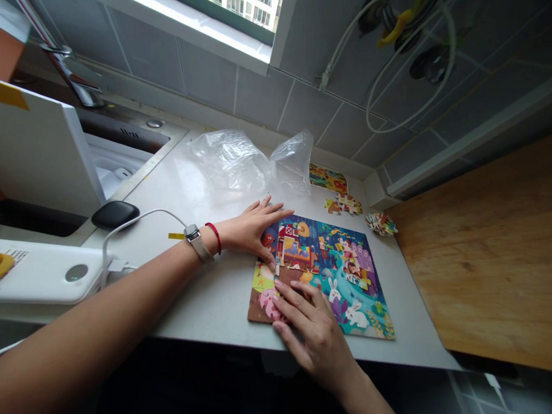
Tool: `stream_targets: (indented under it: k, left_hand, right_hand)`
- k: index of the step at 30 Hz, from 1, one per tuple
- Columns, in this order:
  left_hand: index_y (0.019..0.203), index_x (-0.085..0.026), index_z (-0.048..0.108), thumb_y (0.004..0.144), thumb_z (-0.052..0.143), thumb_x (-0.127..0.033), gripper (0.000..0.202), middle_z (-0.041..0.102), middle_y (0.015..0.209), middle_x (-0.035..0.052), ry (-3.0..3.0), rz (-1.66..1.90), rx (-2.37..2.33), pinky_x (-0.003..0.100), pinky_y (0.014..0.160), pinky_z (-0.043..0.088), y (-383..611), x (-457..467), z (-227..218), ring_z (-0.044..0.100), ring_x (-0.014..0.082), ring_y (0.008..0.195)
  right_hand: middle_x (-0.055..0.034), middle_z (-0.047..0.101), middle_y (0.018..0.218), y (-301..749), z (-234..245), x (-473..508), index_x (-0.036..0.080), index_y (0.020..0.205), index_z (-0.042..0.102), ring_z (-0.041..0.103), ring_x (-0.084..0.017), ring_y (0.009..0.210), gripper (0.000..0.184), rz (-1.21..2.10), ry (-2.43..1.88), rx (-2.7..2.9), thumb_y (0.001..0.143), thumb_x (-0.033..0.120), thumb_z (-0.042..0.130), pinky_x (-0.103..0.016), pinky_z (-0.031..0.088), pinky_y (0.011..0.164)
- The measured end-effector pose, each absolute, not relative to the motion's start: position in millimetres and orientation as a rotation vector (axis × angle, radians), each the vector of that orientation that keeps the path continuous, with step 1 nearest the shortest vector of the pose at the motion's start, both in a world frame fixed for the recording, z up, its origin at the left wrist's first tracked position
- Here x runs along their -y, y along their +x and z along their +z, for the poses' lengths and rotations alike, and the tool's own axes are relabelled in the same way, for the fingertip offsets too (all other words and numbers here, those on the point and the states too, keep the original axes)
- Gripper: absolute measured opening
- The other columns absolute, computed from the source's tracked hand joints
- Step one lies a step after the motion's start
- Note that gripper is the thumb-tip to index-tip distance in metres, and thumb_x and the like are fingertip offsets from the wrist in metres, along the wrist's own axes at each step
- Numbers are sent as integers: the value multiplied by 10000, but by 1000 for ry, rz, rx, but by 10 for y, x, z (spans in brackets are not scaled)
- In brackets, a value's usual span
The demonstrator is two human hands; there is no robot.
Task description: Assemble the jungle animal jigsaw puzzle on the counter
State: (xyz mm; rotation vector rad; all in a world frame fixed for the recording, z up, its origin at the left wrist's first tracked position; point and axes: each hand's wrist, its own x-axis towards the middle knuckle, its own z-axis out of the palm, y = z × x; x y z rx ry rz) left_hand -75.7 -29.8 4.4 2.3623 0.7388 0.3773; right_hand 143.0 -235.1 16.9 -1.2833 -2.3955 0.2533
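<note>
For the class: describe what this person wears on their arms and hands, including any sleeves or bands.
Neither arm has a sleeve, and no gloves are worn. Near the left hand sit a thin red cord bracelet and a beige-strapped band with a silver case. The right hand shows no jewellery.

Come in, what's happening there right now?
Left hand on upper edge of jigsaw puzzle; right hand on its lower-left part. Plastic bag behind, not touching either.
</note>
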Motion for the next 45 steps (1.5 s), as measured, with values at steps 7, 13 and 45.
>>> stream_targets:
  k: [7, 13, 45]
  left_hand:
    - [1646, -283, 332, 613, 905, -692, 1250, 312, 1702, 194, 2358, 394, -736, 690, 1264, 131, -754, 304, 61, 74, 497, 1600]
    - [1602, -251, 407, 831, 738, -704, 953, 401, 1663, 163, 2369, 395, -767, 649, 1272, 201, -722, 306, 104, 165, 462, 1597]
    - [986, -214, 678, 1045, 422, -478, 372, 718, 1057, 102, 2328, 772, -1147, 355, 932, 520, -559, 362, 89, 676, 242, 997]
  right_hand:
    - [-92, 697, 1414, 1422, 166, 2355, 218, 1364, 679, 611, -329, 1265, 389, 247, -1271, 2358, 977, 235, 645, -543, 595, 990]
    - [-93, 706, 1402, 1416, 152, 2361, 232, 1338, 698, 622, -319, 1243, 363, 253, -1266, 2328, 979, 260, 659, -542, 587, 1001]
    - [-50, 751, 916, 1412, 47, 2340, 180, 903, 736, 646, -191, 910, 196, 211, -1444, 1746, 1006, 156, 571, -343, 535, 897]
